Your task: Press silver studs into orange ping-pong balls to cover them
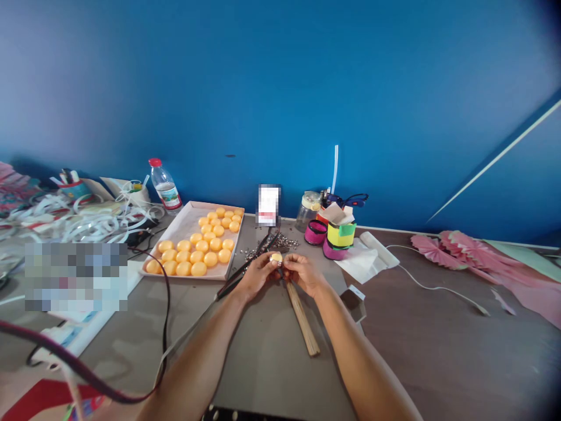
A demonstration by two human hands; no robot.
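Note:
My left hand (258, 276) is closed in a pinch on a small pale-orange ball (276, 257) in the middle of the view. Small shiny bits show on the ball's lower side. My right hand (304, 273) meets it from the right, thumb and fingers pressed together; what they hold is too small to make out. Just below the hands lies a flat wooden stick (303, 321). A dark strap (232, 282) runs beside my left hand. Many small silvery beads (287, 241) are scattered behind my hands.
A shallow box (186, 206) of orange balls stands left, with a water bottle (166, 190) behind it. A propped phone (268, 206), glass jar (308, 211) and pink-and-yellow containers (340, 235) line the back. White strips (105, 225) pile at left; pink paper (468, 254) lies right.

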